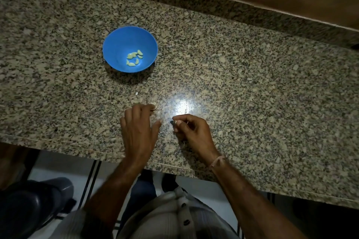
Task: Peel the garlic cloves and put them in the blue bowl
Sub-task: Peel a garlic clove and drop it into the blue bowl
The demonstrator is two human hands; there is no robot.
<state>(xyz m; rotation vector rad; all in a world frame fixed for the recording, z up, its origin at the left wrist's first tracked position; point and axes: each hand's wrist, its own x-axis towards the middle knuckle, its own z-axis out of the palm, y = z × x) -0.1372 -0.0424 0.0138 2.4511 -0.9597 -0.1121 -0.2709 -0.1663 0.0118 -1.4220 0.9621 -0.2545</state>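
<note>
**Right grip pinches a clove; left grip bent over a pale piece, hold unclear**

The blue bowl (130, 48) stands on the speckled stone desk (252, 83). Several peeled cloves (134, 58) lie in a loose cluster in its bottom, towards the side nearest the person.

On the near side of the bowl, a little way off, a tiny white scrap (136, 93) lies alone on the desk.

Nearer still than the scrap, and slightly right of the bowl, is the left hand (138, 130), palm down over the desk. Its fingers (136, 110) are bent with the tips pointing down at the stone, and its thumb (157, 125) is spread out to the side, apart from them. A pale piece (154, 105) sits right at the tip of the forefinger. The fingers hide most of it, so I cannot tell whether this grip holds it or only touches it.

Further right of the bowl is the right hand (194, 132). Its grip is closed tight, the thumb and forefinger pinched on a small garlic clove (176, 122) that pokes out towards the left hand. The other fingers are curled into the palm. A thin wrist band (217, 161) circles this wrist.
</note>
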